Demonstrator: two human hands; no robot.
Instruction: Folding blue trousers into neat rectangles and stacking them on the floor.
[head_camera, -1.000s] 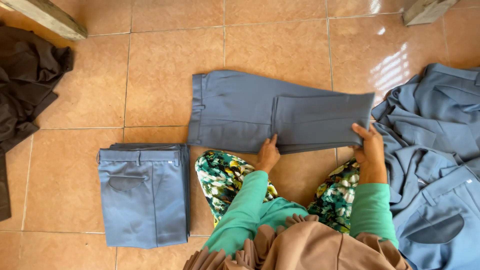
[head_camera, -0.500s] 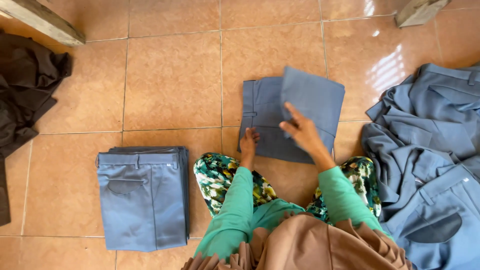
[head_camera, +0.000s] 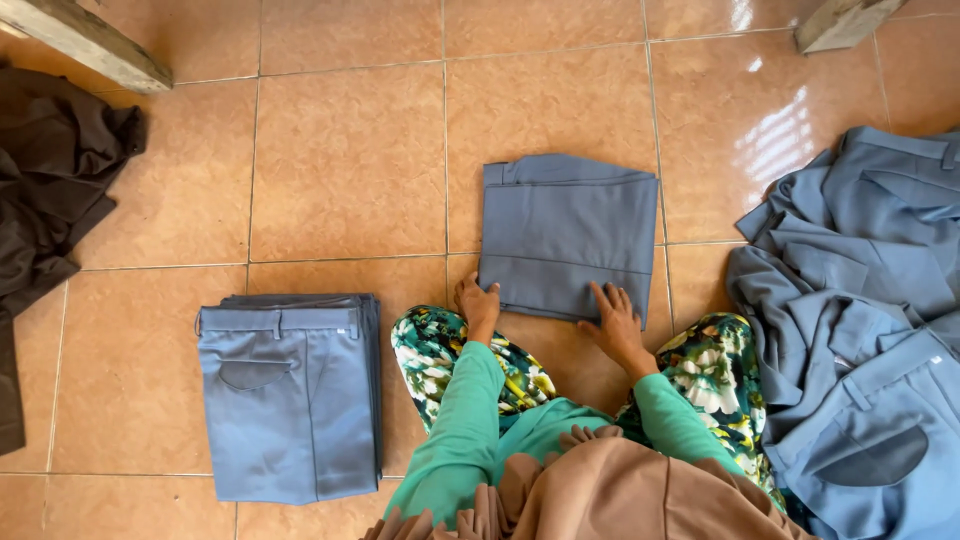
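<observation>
A folded pair of blue-grey trousers (head_camera: 568, 232) lies flat on the tiled floor in front of my knees. My left hand (head_camera: 478, 303) grips its near left corner with curled fingers. My right hand (head_camera: 614, 320) rests flat, fingers spread, on its near right edge. Both arms wear green sleeves.
A neat stack of folded blue-grey trousers (head_camera: 288, 392) sits to my left. A loose heap of unfolded blue-grey garments (head_camera: 860, 330) lies on the right. Dark brown cloth (head_camera: 45, 190) is bunched at the far left. Wooden pieces (head_camera: 85, 40) lie at the top corners.
The long trousers were folded over from right to left into a compact rectangle. Both hands came back to its near edge, the right one pressing it flat.
</observation>
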